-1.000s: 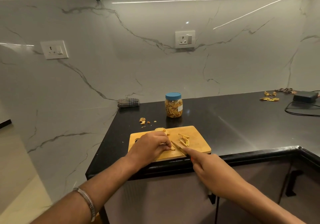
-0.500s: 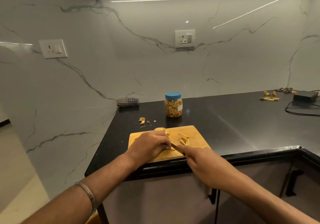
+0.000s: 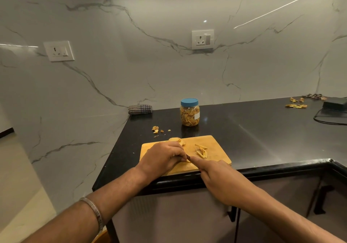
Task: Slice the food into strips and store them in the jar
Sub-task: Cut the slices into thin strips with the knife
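On the wooden cutting board (image 3: 216,145), which lies at the front edge of the black counter (image 3: 262,130) near its left end, both hands meet over a small piece of food. The left hand (image 3: 163,158) sits knuckles up on the left half of the board, its fingers curled down and bunched at the tips, pressing on a pale yellow piece of food (image 3: 186,160) of which only a sliver shows beyond the fingertips. The right hand (image 3: 219,178) reaches in from the front edge, fingers wrapped round the handle of a knife (image 3: 188,157), the forefinger stretched along its top; the handle itself is hidden in the fist and only a short dark bit of blade shows, touching the food right beside the left fingertips. A little heap of cut strips (image 3: 201,150) lies just right of the blade, toward the middle of the board. A larger uncut chunk (image 3: 176,140) rests at the board's back edge, partly behind the left hand. The jar (image 3: 189,115) stands upright behind the board, well apart from it and toward the back wall, its blue lid on and its clear body filled with yellow strips. Some scraps (image 3: 156,129) lie on the counter by the board's back left corner, and more peelings (image 3: 296,105) lie far off near the counter's back right end. A folded checked cloth (image 3: 140,109) sits in the back left corner against the wall.
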